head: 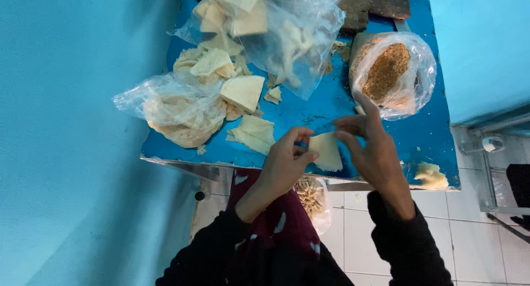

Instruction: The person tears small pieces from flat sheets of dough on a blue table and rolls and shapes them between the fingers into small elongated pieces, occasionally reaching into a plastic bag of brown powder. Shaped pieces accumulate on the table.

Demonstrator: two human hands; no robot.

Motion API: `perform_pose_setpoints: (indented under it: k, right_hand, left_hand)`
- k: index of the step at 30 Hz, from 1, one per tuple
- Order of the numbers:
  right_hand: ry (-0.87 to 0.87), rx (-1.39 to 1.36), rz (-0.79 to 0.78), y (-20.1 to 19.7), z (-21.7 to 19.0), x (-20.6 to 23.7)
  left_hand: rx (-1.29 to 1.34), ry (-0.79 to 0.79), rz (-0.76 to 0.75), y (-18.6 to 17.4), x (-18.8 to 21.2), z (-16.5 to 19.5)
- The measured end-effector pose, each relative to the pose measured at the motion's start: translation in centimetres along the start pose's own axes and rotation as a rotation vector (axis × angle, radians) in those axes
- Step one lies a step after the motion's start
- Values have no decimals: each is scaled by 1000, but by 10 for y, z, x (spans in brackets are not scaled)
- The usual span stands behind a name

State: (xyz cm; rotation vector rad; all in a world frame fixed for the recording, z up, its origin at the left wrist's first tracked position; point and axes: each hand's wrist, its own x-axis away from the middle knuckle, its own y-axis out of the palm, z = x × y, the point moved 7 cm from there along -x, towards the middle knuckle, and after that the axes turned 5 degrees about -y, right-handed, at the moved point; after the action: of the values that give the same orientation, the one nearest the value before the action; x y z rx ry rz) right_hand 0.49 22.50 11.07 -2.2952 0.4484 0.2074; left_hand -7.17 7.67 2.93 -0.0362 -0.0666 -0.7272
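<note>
Wall (72, 126): plain blue, far to the left of the left hand.
Table (309, 112): blue top, beyond both hands; its near edge runs just under them.
Bag of sheets (171, 104): clear plastic, crumpled, up and well to the left of the left hand, with pale dough sheets spilling out of it.
Loose sheets (251, 131): pale, flat pieces lying on the table just left of and beyond the left hand.
Upper bag (287, 26): clear plastic with more pale pieces inside, well beyond the left hand at the far side of the table.
Left hand (284, 164): fingers curled and pinched together on the left edge of the dough piece, thumb on top.
Dough piece (327, 152): small, pale, roughly square, held up between the two hands just above the near edge of the table.
Bag below (313, 200): clear plastic holding small tan bits, under the table edge, beneath the hands and beside a dark red patterned garment (270, 225).
Right hand (372, 153): fingers spread and bent, fingertips touching the right edge of the dough piece; whether it grips firmly I cannot tell.
Crumb bag (393, 73): clear plastic with brown crumbly filling, on the table just beyond the right hand.
Dough scrap (429, 175): pale lump on the table corner, just right of the right hand.
Floor (469, 231): white tiles, below and right of the right hand.
</note>
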Motion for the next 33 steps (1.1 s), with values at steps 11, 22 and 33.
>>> perform_pose_setpoints:
  k: [11,22,33]
  right_hand:
    - [197,1018,180,-61,54,141]
    - [6,7,78,33,2,32]
    - [388,-731,158,39,41,26]
  left_hand:
    - [-176,62,66,-11,-5,-16]
    - [-104,146,75,-10,-8,-7]
    - [104,153,139,-3,6,4]
